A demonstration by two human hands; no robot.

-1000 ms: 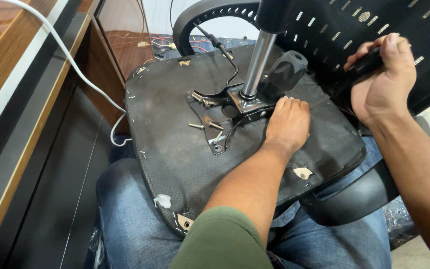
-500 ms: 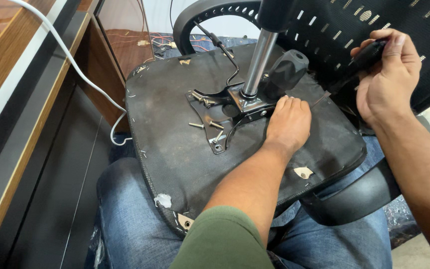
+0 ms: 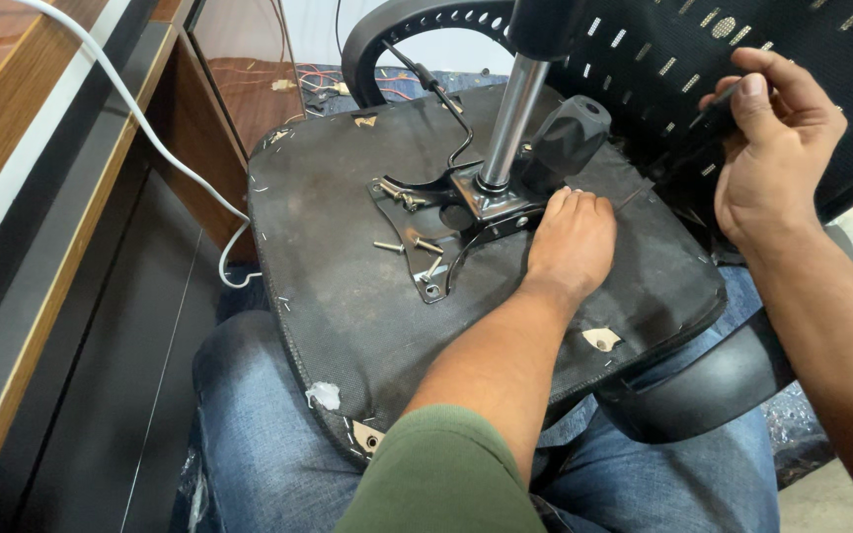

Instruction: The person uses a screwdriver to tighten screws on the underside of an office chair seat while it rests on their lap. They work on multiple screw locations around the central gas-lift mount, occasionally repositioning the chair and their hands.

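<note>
Now | seat [image 3: 348,296] upside down on lap | left hand [image 3: 573,242] pressed flat beside plate [image 3: 446,232] | right hand [image 3: 772,163] pinches dark tool [image 3: 718,104] | loose bolts [image 3: 417,245] out, plate unfastened.

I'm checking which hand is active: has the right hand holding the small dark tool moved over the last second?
Yes. The right hand with the small dark tool has risen slightly and shifted left along the black perforated chair back, nearer the chrome steel post.
</note>
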